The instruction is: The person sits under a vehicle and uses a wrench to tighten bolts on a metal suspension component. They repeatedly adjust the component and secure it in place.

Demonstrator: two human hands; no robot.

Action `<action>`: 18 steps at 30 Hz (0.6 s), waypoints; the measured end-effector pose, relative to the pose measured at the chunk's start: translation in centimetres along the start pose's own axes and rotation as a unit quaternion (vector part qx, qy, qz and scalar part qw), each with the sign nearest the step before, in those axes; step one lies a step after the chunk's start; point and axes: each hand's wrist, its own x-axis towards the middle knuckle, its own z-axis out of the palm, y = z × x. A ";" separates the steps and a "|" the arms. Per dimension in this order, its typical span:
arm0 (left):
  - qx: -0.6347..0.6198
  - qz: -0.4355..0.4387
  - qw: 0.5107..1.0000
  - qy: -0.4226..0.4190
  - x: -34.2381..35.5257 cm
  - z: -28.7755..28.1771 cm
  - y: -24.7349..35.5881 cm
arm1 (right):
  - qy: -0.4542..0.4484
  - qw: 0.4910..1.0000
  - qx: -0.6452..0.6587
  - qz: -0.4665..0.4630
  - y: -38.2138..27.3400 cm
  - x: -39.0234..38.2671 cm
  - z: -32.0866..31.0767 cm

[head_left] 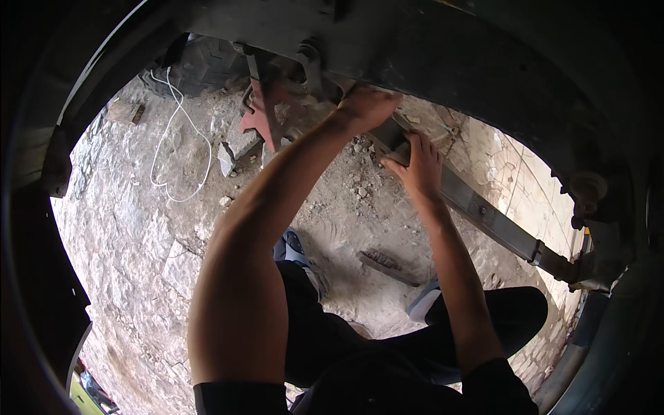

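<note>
Grey metal bar (487,218) is slanting beneath the dark frame (443,55); the right hand (424,166) is resting spread on it, the left hand (368,108) is lying curled near its upper end, grip unclear.

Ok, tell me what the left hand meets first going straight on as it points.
Probably the dark beam just ahead of the left hand, though depth is unclear and it might pass underneath.

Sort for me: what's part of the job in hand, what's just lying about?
Likely the job's:
bar, right hand on it
beam, left hand at its edge

Seemingly lying about:
white cord
wood block
stones
</note>
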 end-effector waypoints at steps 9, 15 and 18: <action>0.017 0.002 1.000 0.016 0.6 0.0 -0.1 | 0.015 1.000 0.004 -0.018 0.2 0.8 -0.3; -0.015 0.013 1.000 0.018 0.6 0.2 -0.4 | 0.015 0.999 0.033 -0.023 0.7 0.9 -0.1; -0.016 0.013 0.999 0.036 0.3 0.4 -0.6 | 0.002 0.995 0.065 -0.077 2.3 1.0 -0.4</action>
